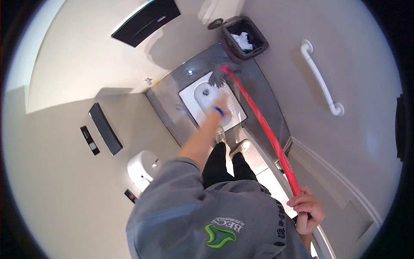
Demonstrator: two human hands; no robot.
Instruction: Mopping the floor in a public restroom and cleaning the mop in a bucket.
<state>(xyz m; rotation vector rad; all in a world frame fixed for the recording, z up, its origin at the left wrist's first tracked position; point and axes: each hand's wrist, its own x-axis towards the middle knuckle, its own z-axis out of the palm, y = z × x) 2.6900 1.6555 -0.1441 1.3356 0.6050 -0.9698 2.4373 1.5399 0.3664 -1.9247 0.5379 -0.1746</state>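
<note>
My right hand [307,209] is closed round the upper end of a long red mop handle [264,124]. The handle slants away to a pink socket with dark grey mop strands [217,79], which lie over the far edge of a white squat toilet [189,96] set in the floor. My left arm reaches forward, a blue band at the wrist. Above the toilet, my left hand [223,105] is smeared by motion, so its fingers do not show clearly.
A dark bin [261,43] with a liner and white paper stands in the far corner. White grab bar [320,77] is on the right wall. A paper dispenser [143,167] and dark panel [105,128] are on the left wall. My shoes [240,148] stand near the toilet.
</note>
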